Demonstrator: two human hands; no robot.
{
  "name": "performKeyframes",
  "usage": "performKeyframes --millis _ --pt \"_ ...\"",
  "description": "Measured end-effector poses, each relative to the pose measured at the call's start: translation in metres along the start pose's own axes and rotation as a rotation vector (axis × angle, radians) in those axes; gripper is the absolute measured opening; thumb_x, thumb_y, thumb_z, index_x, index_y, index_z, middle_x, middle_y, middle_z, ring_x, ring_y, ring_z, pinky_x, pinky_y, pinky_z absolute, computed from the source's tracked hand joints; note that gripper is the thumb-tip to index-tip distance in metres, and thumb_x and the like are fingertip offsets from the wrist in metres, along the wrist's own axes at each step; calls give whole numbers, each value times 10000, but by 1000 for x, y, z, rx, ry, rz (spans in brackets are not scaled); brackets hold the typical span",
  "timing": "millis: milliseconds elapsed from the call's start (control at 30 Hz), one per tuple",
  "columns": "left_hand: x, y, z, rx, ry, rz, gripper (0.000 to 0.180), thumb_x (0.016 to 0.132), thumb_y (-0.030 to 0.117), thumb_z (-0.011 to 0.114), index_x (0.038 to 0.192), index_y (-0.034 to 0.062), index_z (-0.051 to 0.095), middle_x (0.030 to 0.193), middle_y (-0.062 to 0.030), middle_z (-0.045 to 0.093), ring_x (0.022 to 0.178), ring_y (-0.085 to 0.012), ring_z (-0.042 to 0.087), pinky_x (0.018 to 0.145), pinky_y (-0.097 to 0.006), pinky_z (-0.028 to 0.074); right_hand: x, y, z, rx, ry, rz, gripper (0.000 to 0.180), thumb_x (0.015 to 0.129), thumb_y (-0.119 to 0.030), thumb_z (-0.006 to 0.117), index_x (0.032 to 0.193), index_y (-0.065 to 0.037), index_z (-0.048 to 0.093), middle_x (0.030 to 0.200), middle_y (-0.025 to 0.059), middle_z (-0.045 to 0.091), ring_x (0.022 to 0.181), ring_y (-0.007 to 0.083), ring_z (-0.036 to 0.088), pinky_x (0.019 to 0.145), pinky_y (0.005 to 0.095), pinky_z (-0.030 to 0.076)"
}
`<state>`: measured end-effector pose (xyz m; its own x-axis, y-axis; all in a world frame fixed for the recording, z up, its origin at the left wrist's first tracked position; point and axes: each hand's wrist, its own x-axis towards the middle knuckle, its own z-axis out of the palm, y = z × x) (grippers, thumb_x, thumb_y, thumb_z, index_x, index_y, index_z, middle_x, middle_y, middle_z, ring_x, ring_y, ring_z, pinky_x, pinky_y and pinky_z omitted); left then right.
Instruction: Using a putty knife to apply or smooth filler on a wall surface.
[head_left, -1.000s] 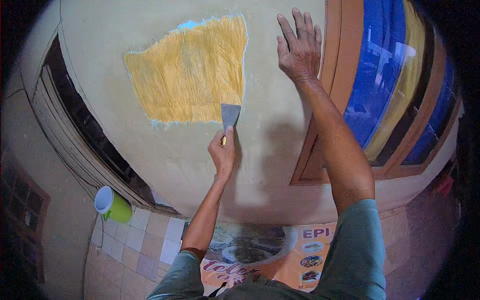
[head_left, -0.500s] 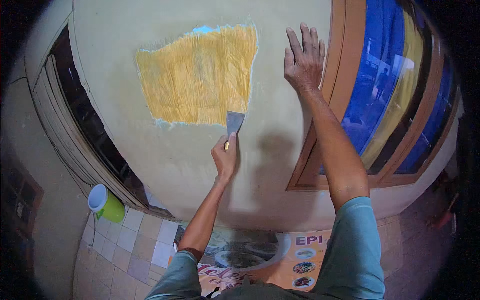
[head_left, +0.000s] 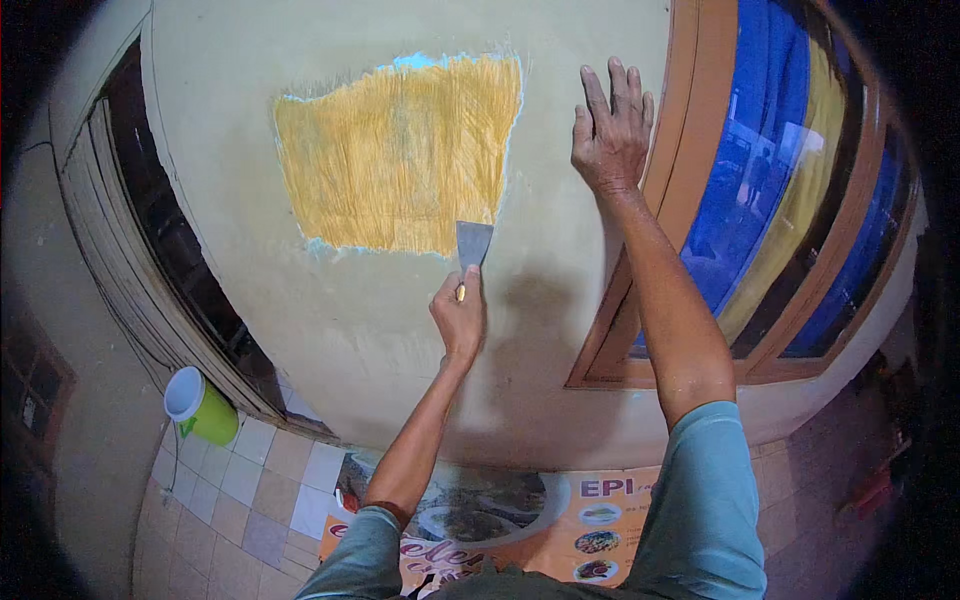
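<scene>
My left hand (head_left: 459, 310) grips a scraper (head_left: 474, 243) by its yellow handle, blade pointing up. The wide grey blade lies against the wall at the lower right corner of a yellow patch (head_left: 395, 160). That patch is streaked and uneven, with bits of light blue along its ragged top and bottom edges. Pale greenish-beige paint covers the wall (head_left: 220, 190) around it. To the right of the patch, my right hand (head_left: 613, 130) rests flat on the wall beside the window frame, fingers stretched upward and holding nothing.
At right is a brown-framed window (head_left: 690, 150) with blue and yellow curtains behind glass. A dark doorway (head_left: 190, 250) opens on the left. Below it a green bucket (head_left: 212, 415) stands on floor tiles (head_left: 240, 480). A printed banner (head_left: 560, 530) lies at the wall's foot.
The view has shifted slightly. The scraper stays near the patch's lower right corner, and my right hand keeps its place on the wall.
</scene>
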<state>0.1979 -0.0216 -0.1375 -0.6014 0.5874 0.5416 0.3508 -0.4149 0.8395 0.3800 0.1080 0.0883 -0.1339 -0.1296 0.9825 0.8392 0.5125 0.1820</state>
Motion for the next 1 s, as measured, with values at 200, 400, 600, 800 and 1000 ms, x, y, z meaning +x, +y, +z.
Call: performKeyframes --millis 200,400,600,800,1000 --pt "46 59 18 -30 33 121 418 1031 273 636 808 -69 548 689 -197 409 694 -171 375 636 -427 401 -1 1 0 -9 11 -6 574 959 -217 626 1529 -247 559 1658 115 403 1543 382 336 1245 584 263" --pt "11 20 9 -6 33 40 426 1034 275 636 797 -64 534 688 -167 376 709 -135 373 624 -406 393 0 1 0 3 22 3 582 949 -214 641 1525 -250 566 1650 110 421 1538 375 353 1243 581 268" --pt "39 65 22 -22 73 101 433 1031 292 643 808 -69 557 659 -152 446 695 -160 407 638 -425 406 -2 0 3 5 33 -3 574 951 -217 635 1520 -246 572 1654 105 418 1537 379 353 1241 581 269" --pt "30 60 19 -13 63 98 384 1022 253 661 843 -82 611 667 -195 479 685 -163 408 646 -412 421 -2 7 0 -31 19 0 598 918 -235 675 1508 -262 578 1651 102 418 1526 364 374 1240 572 282" --pt "26 50 16 58 49 66 431 1022 270 658 784 -75 555 650 -145 407 685 -157 372 622 -421 387 -4 4 1 -32 31 2 604 921 -234 667 1515 -267 568 1652 104 414 1525 364 374 1243 571 277"
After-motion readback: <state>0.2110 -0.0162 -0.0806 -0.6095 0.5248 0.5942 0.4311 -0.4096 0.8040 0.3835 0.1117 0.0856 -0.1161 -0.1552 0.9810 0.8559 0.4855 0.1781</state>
